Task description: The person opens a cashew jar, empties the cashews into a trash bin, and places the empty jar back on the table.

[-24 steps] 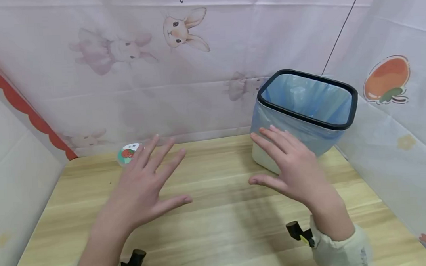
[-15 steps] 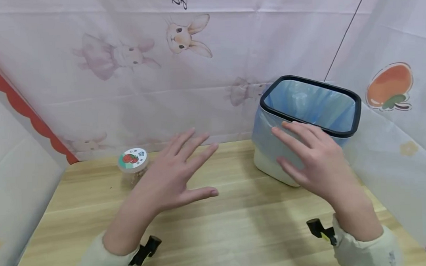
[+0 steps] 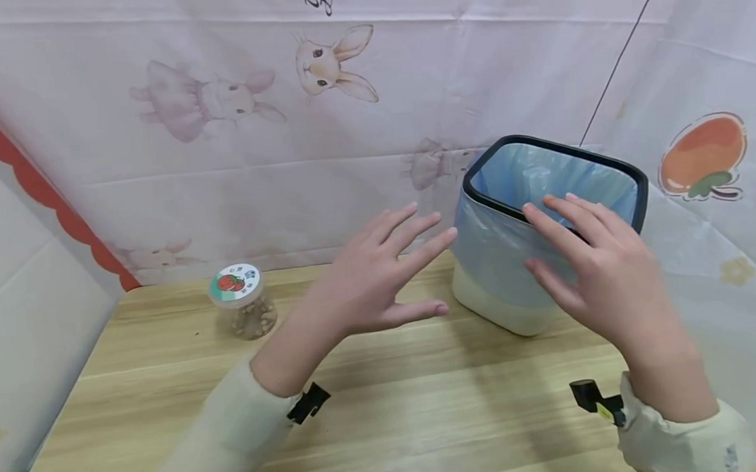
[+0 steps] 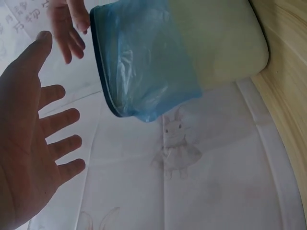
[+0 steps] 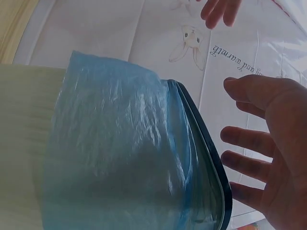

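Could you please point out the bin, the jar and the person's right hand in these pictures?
bin [image 3: 502, 259], head view, on its near side wall covered by the blue bag.
jar [image 3: 236, 283], head view, on its lid with the strawberry label.
right hand [image 3: 608, 275], head view, on the back of the hand.

Off to the left, near the back edge of the wooden worktop, there was a little clear plastic jar standing upright, full of brownish bits that looked like nuts or snacks, hard to tell exactly. Its lid was white with a green rim and a red strawberry-ish picture on top. Behind it all hung a pale backdrop sheet printed with bunnies, one rabbit face up high. The left side had a red scalloped trim, and the right panel showed an orange fruit sticker.
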A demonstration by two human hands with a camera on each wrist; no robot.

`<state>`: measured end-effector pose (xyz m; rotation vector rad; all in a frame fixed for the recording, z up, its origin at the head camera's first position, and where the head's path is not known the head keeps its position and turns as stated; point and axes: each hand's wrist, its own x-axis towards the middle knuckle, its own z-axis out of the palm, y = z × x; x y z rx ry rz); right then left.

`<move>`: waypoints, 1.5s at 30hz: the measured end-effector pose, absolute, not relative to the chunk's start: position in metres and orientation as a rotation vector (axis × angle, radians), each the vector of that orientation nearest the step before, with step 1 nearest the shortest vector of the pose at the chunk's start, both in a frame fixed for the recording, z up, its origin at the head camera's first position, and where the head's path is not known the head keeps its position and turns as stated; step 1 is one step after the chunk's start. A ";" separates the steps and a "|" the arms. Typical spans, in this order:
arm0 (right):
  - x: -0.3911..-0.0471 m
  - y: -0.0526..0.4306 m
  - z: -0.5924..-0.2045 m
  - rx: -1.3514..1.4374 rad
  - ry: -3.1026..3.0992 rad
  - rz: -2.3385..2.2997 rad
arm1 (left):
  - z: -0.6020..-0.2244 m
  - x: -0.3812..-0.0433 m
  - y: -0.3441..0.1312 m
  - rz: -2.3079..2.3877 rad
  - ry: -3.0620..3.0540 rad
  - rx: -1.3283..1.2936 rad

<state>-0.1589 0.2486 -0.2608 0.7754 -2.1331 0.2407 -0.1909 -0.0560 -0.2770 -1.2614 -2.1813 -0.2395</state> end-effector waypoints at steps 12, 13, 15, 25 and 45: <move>-0.160 0.265 -0.260 0.700 -2.199 0.201 | -0.283 -0.220 -0.020 -0.271 -2.205 -1.290; -0.160 0.267 -0.260 0.697 -2.196 0.204 | -0.283 -0.222 -0.017 -0.273 -2.208 -1.292; -0.160 0.270 -0.260 0.689 -2.198 0.207 | -0.282 -0.226 -0.011 -0.276 -2.205 -1.294; -0.158 0.280 -0.258 0.622 -2.292 0.187 | -0.274 -0.239 0.011 -0.270 -2.232 -1.255; -0.157 0.285 -0.271 0.593 -2.353 0.242 | -0.278 -0.258 0.041 -0.234 -2.372 -1.256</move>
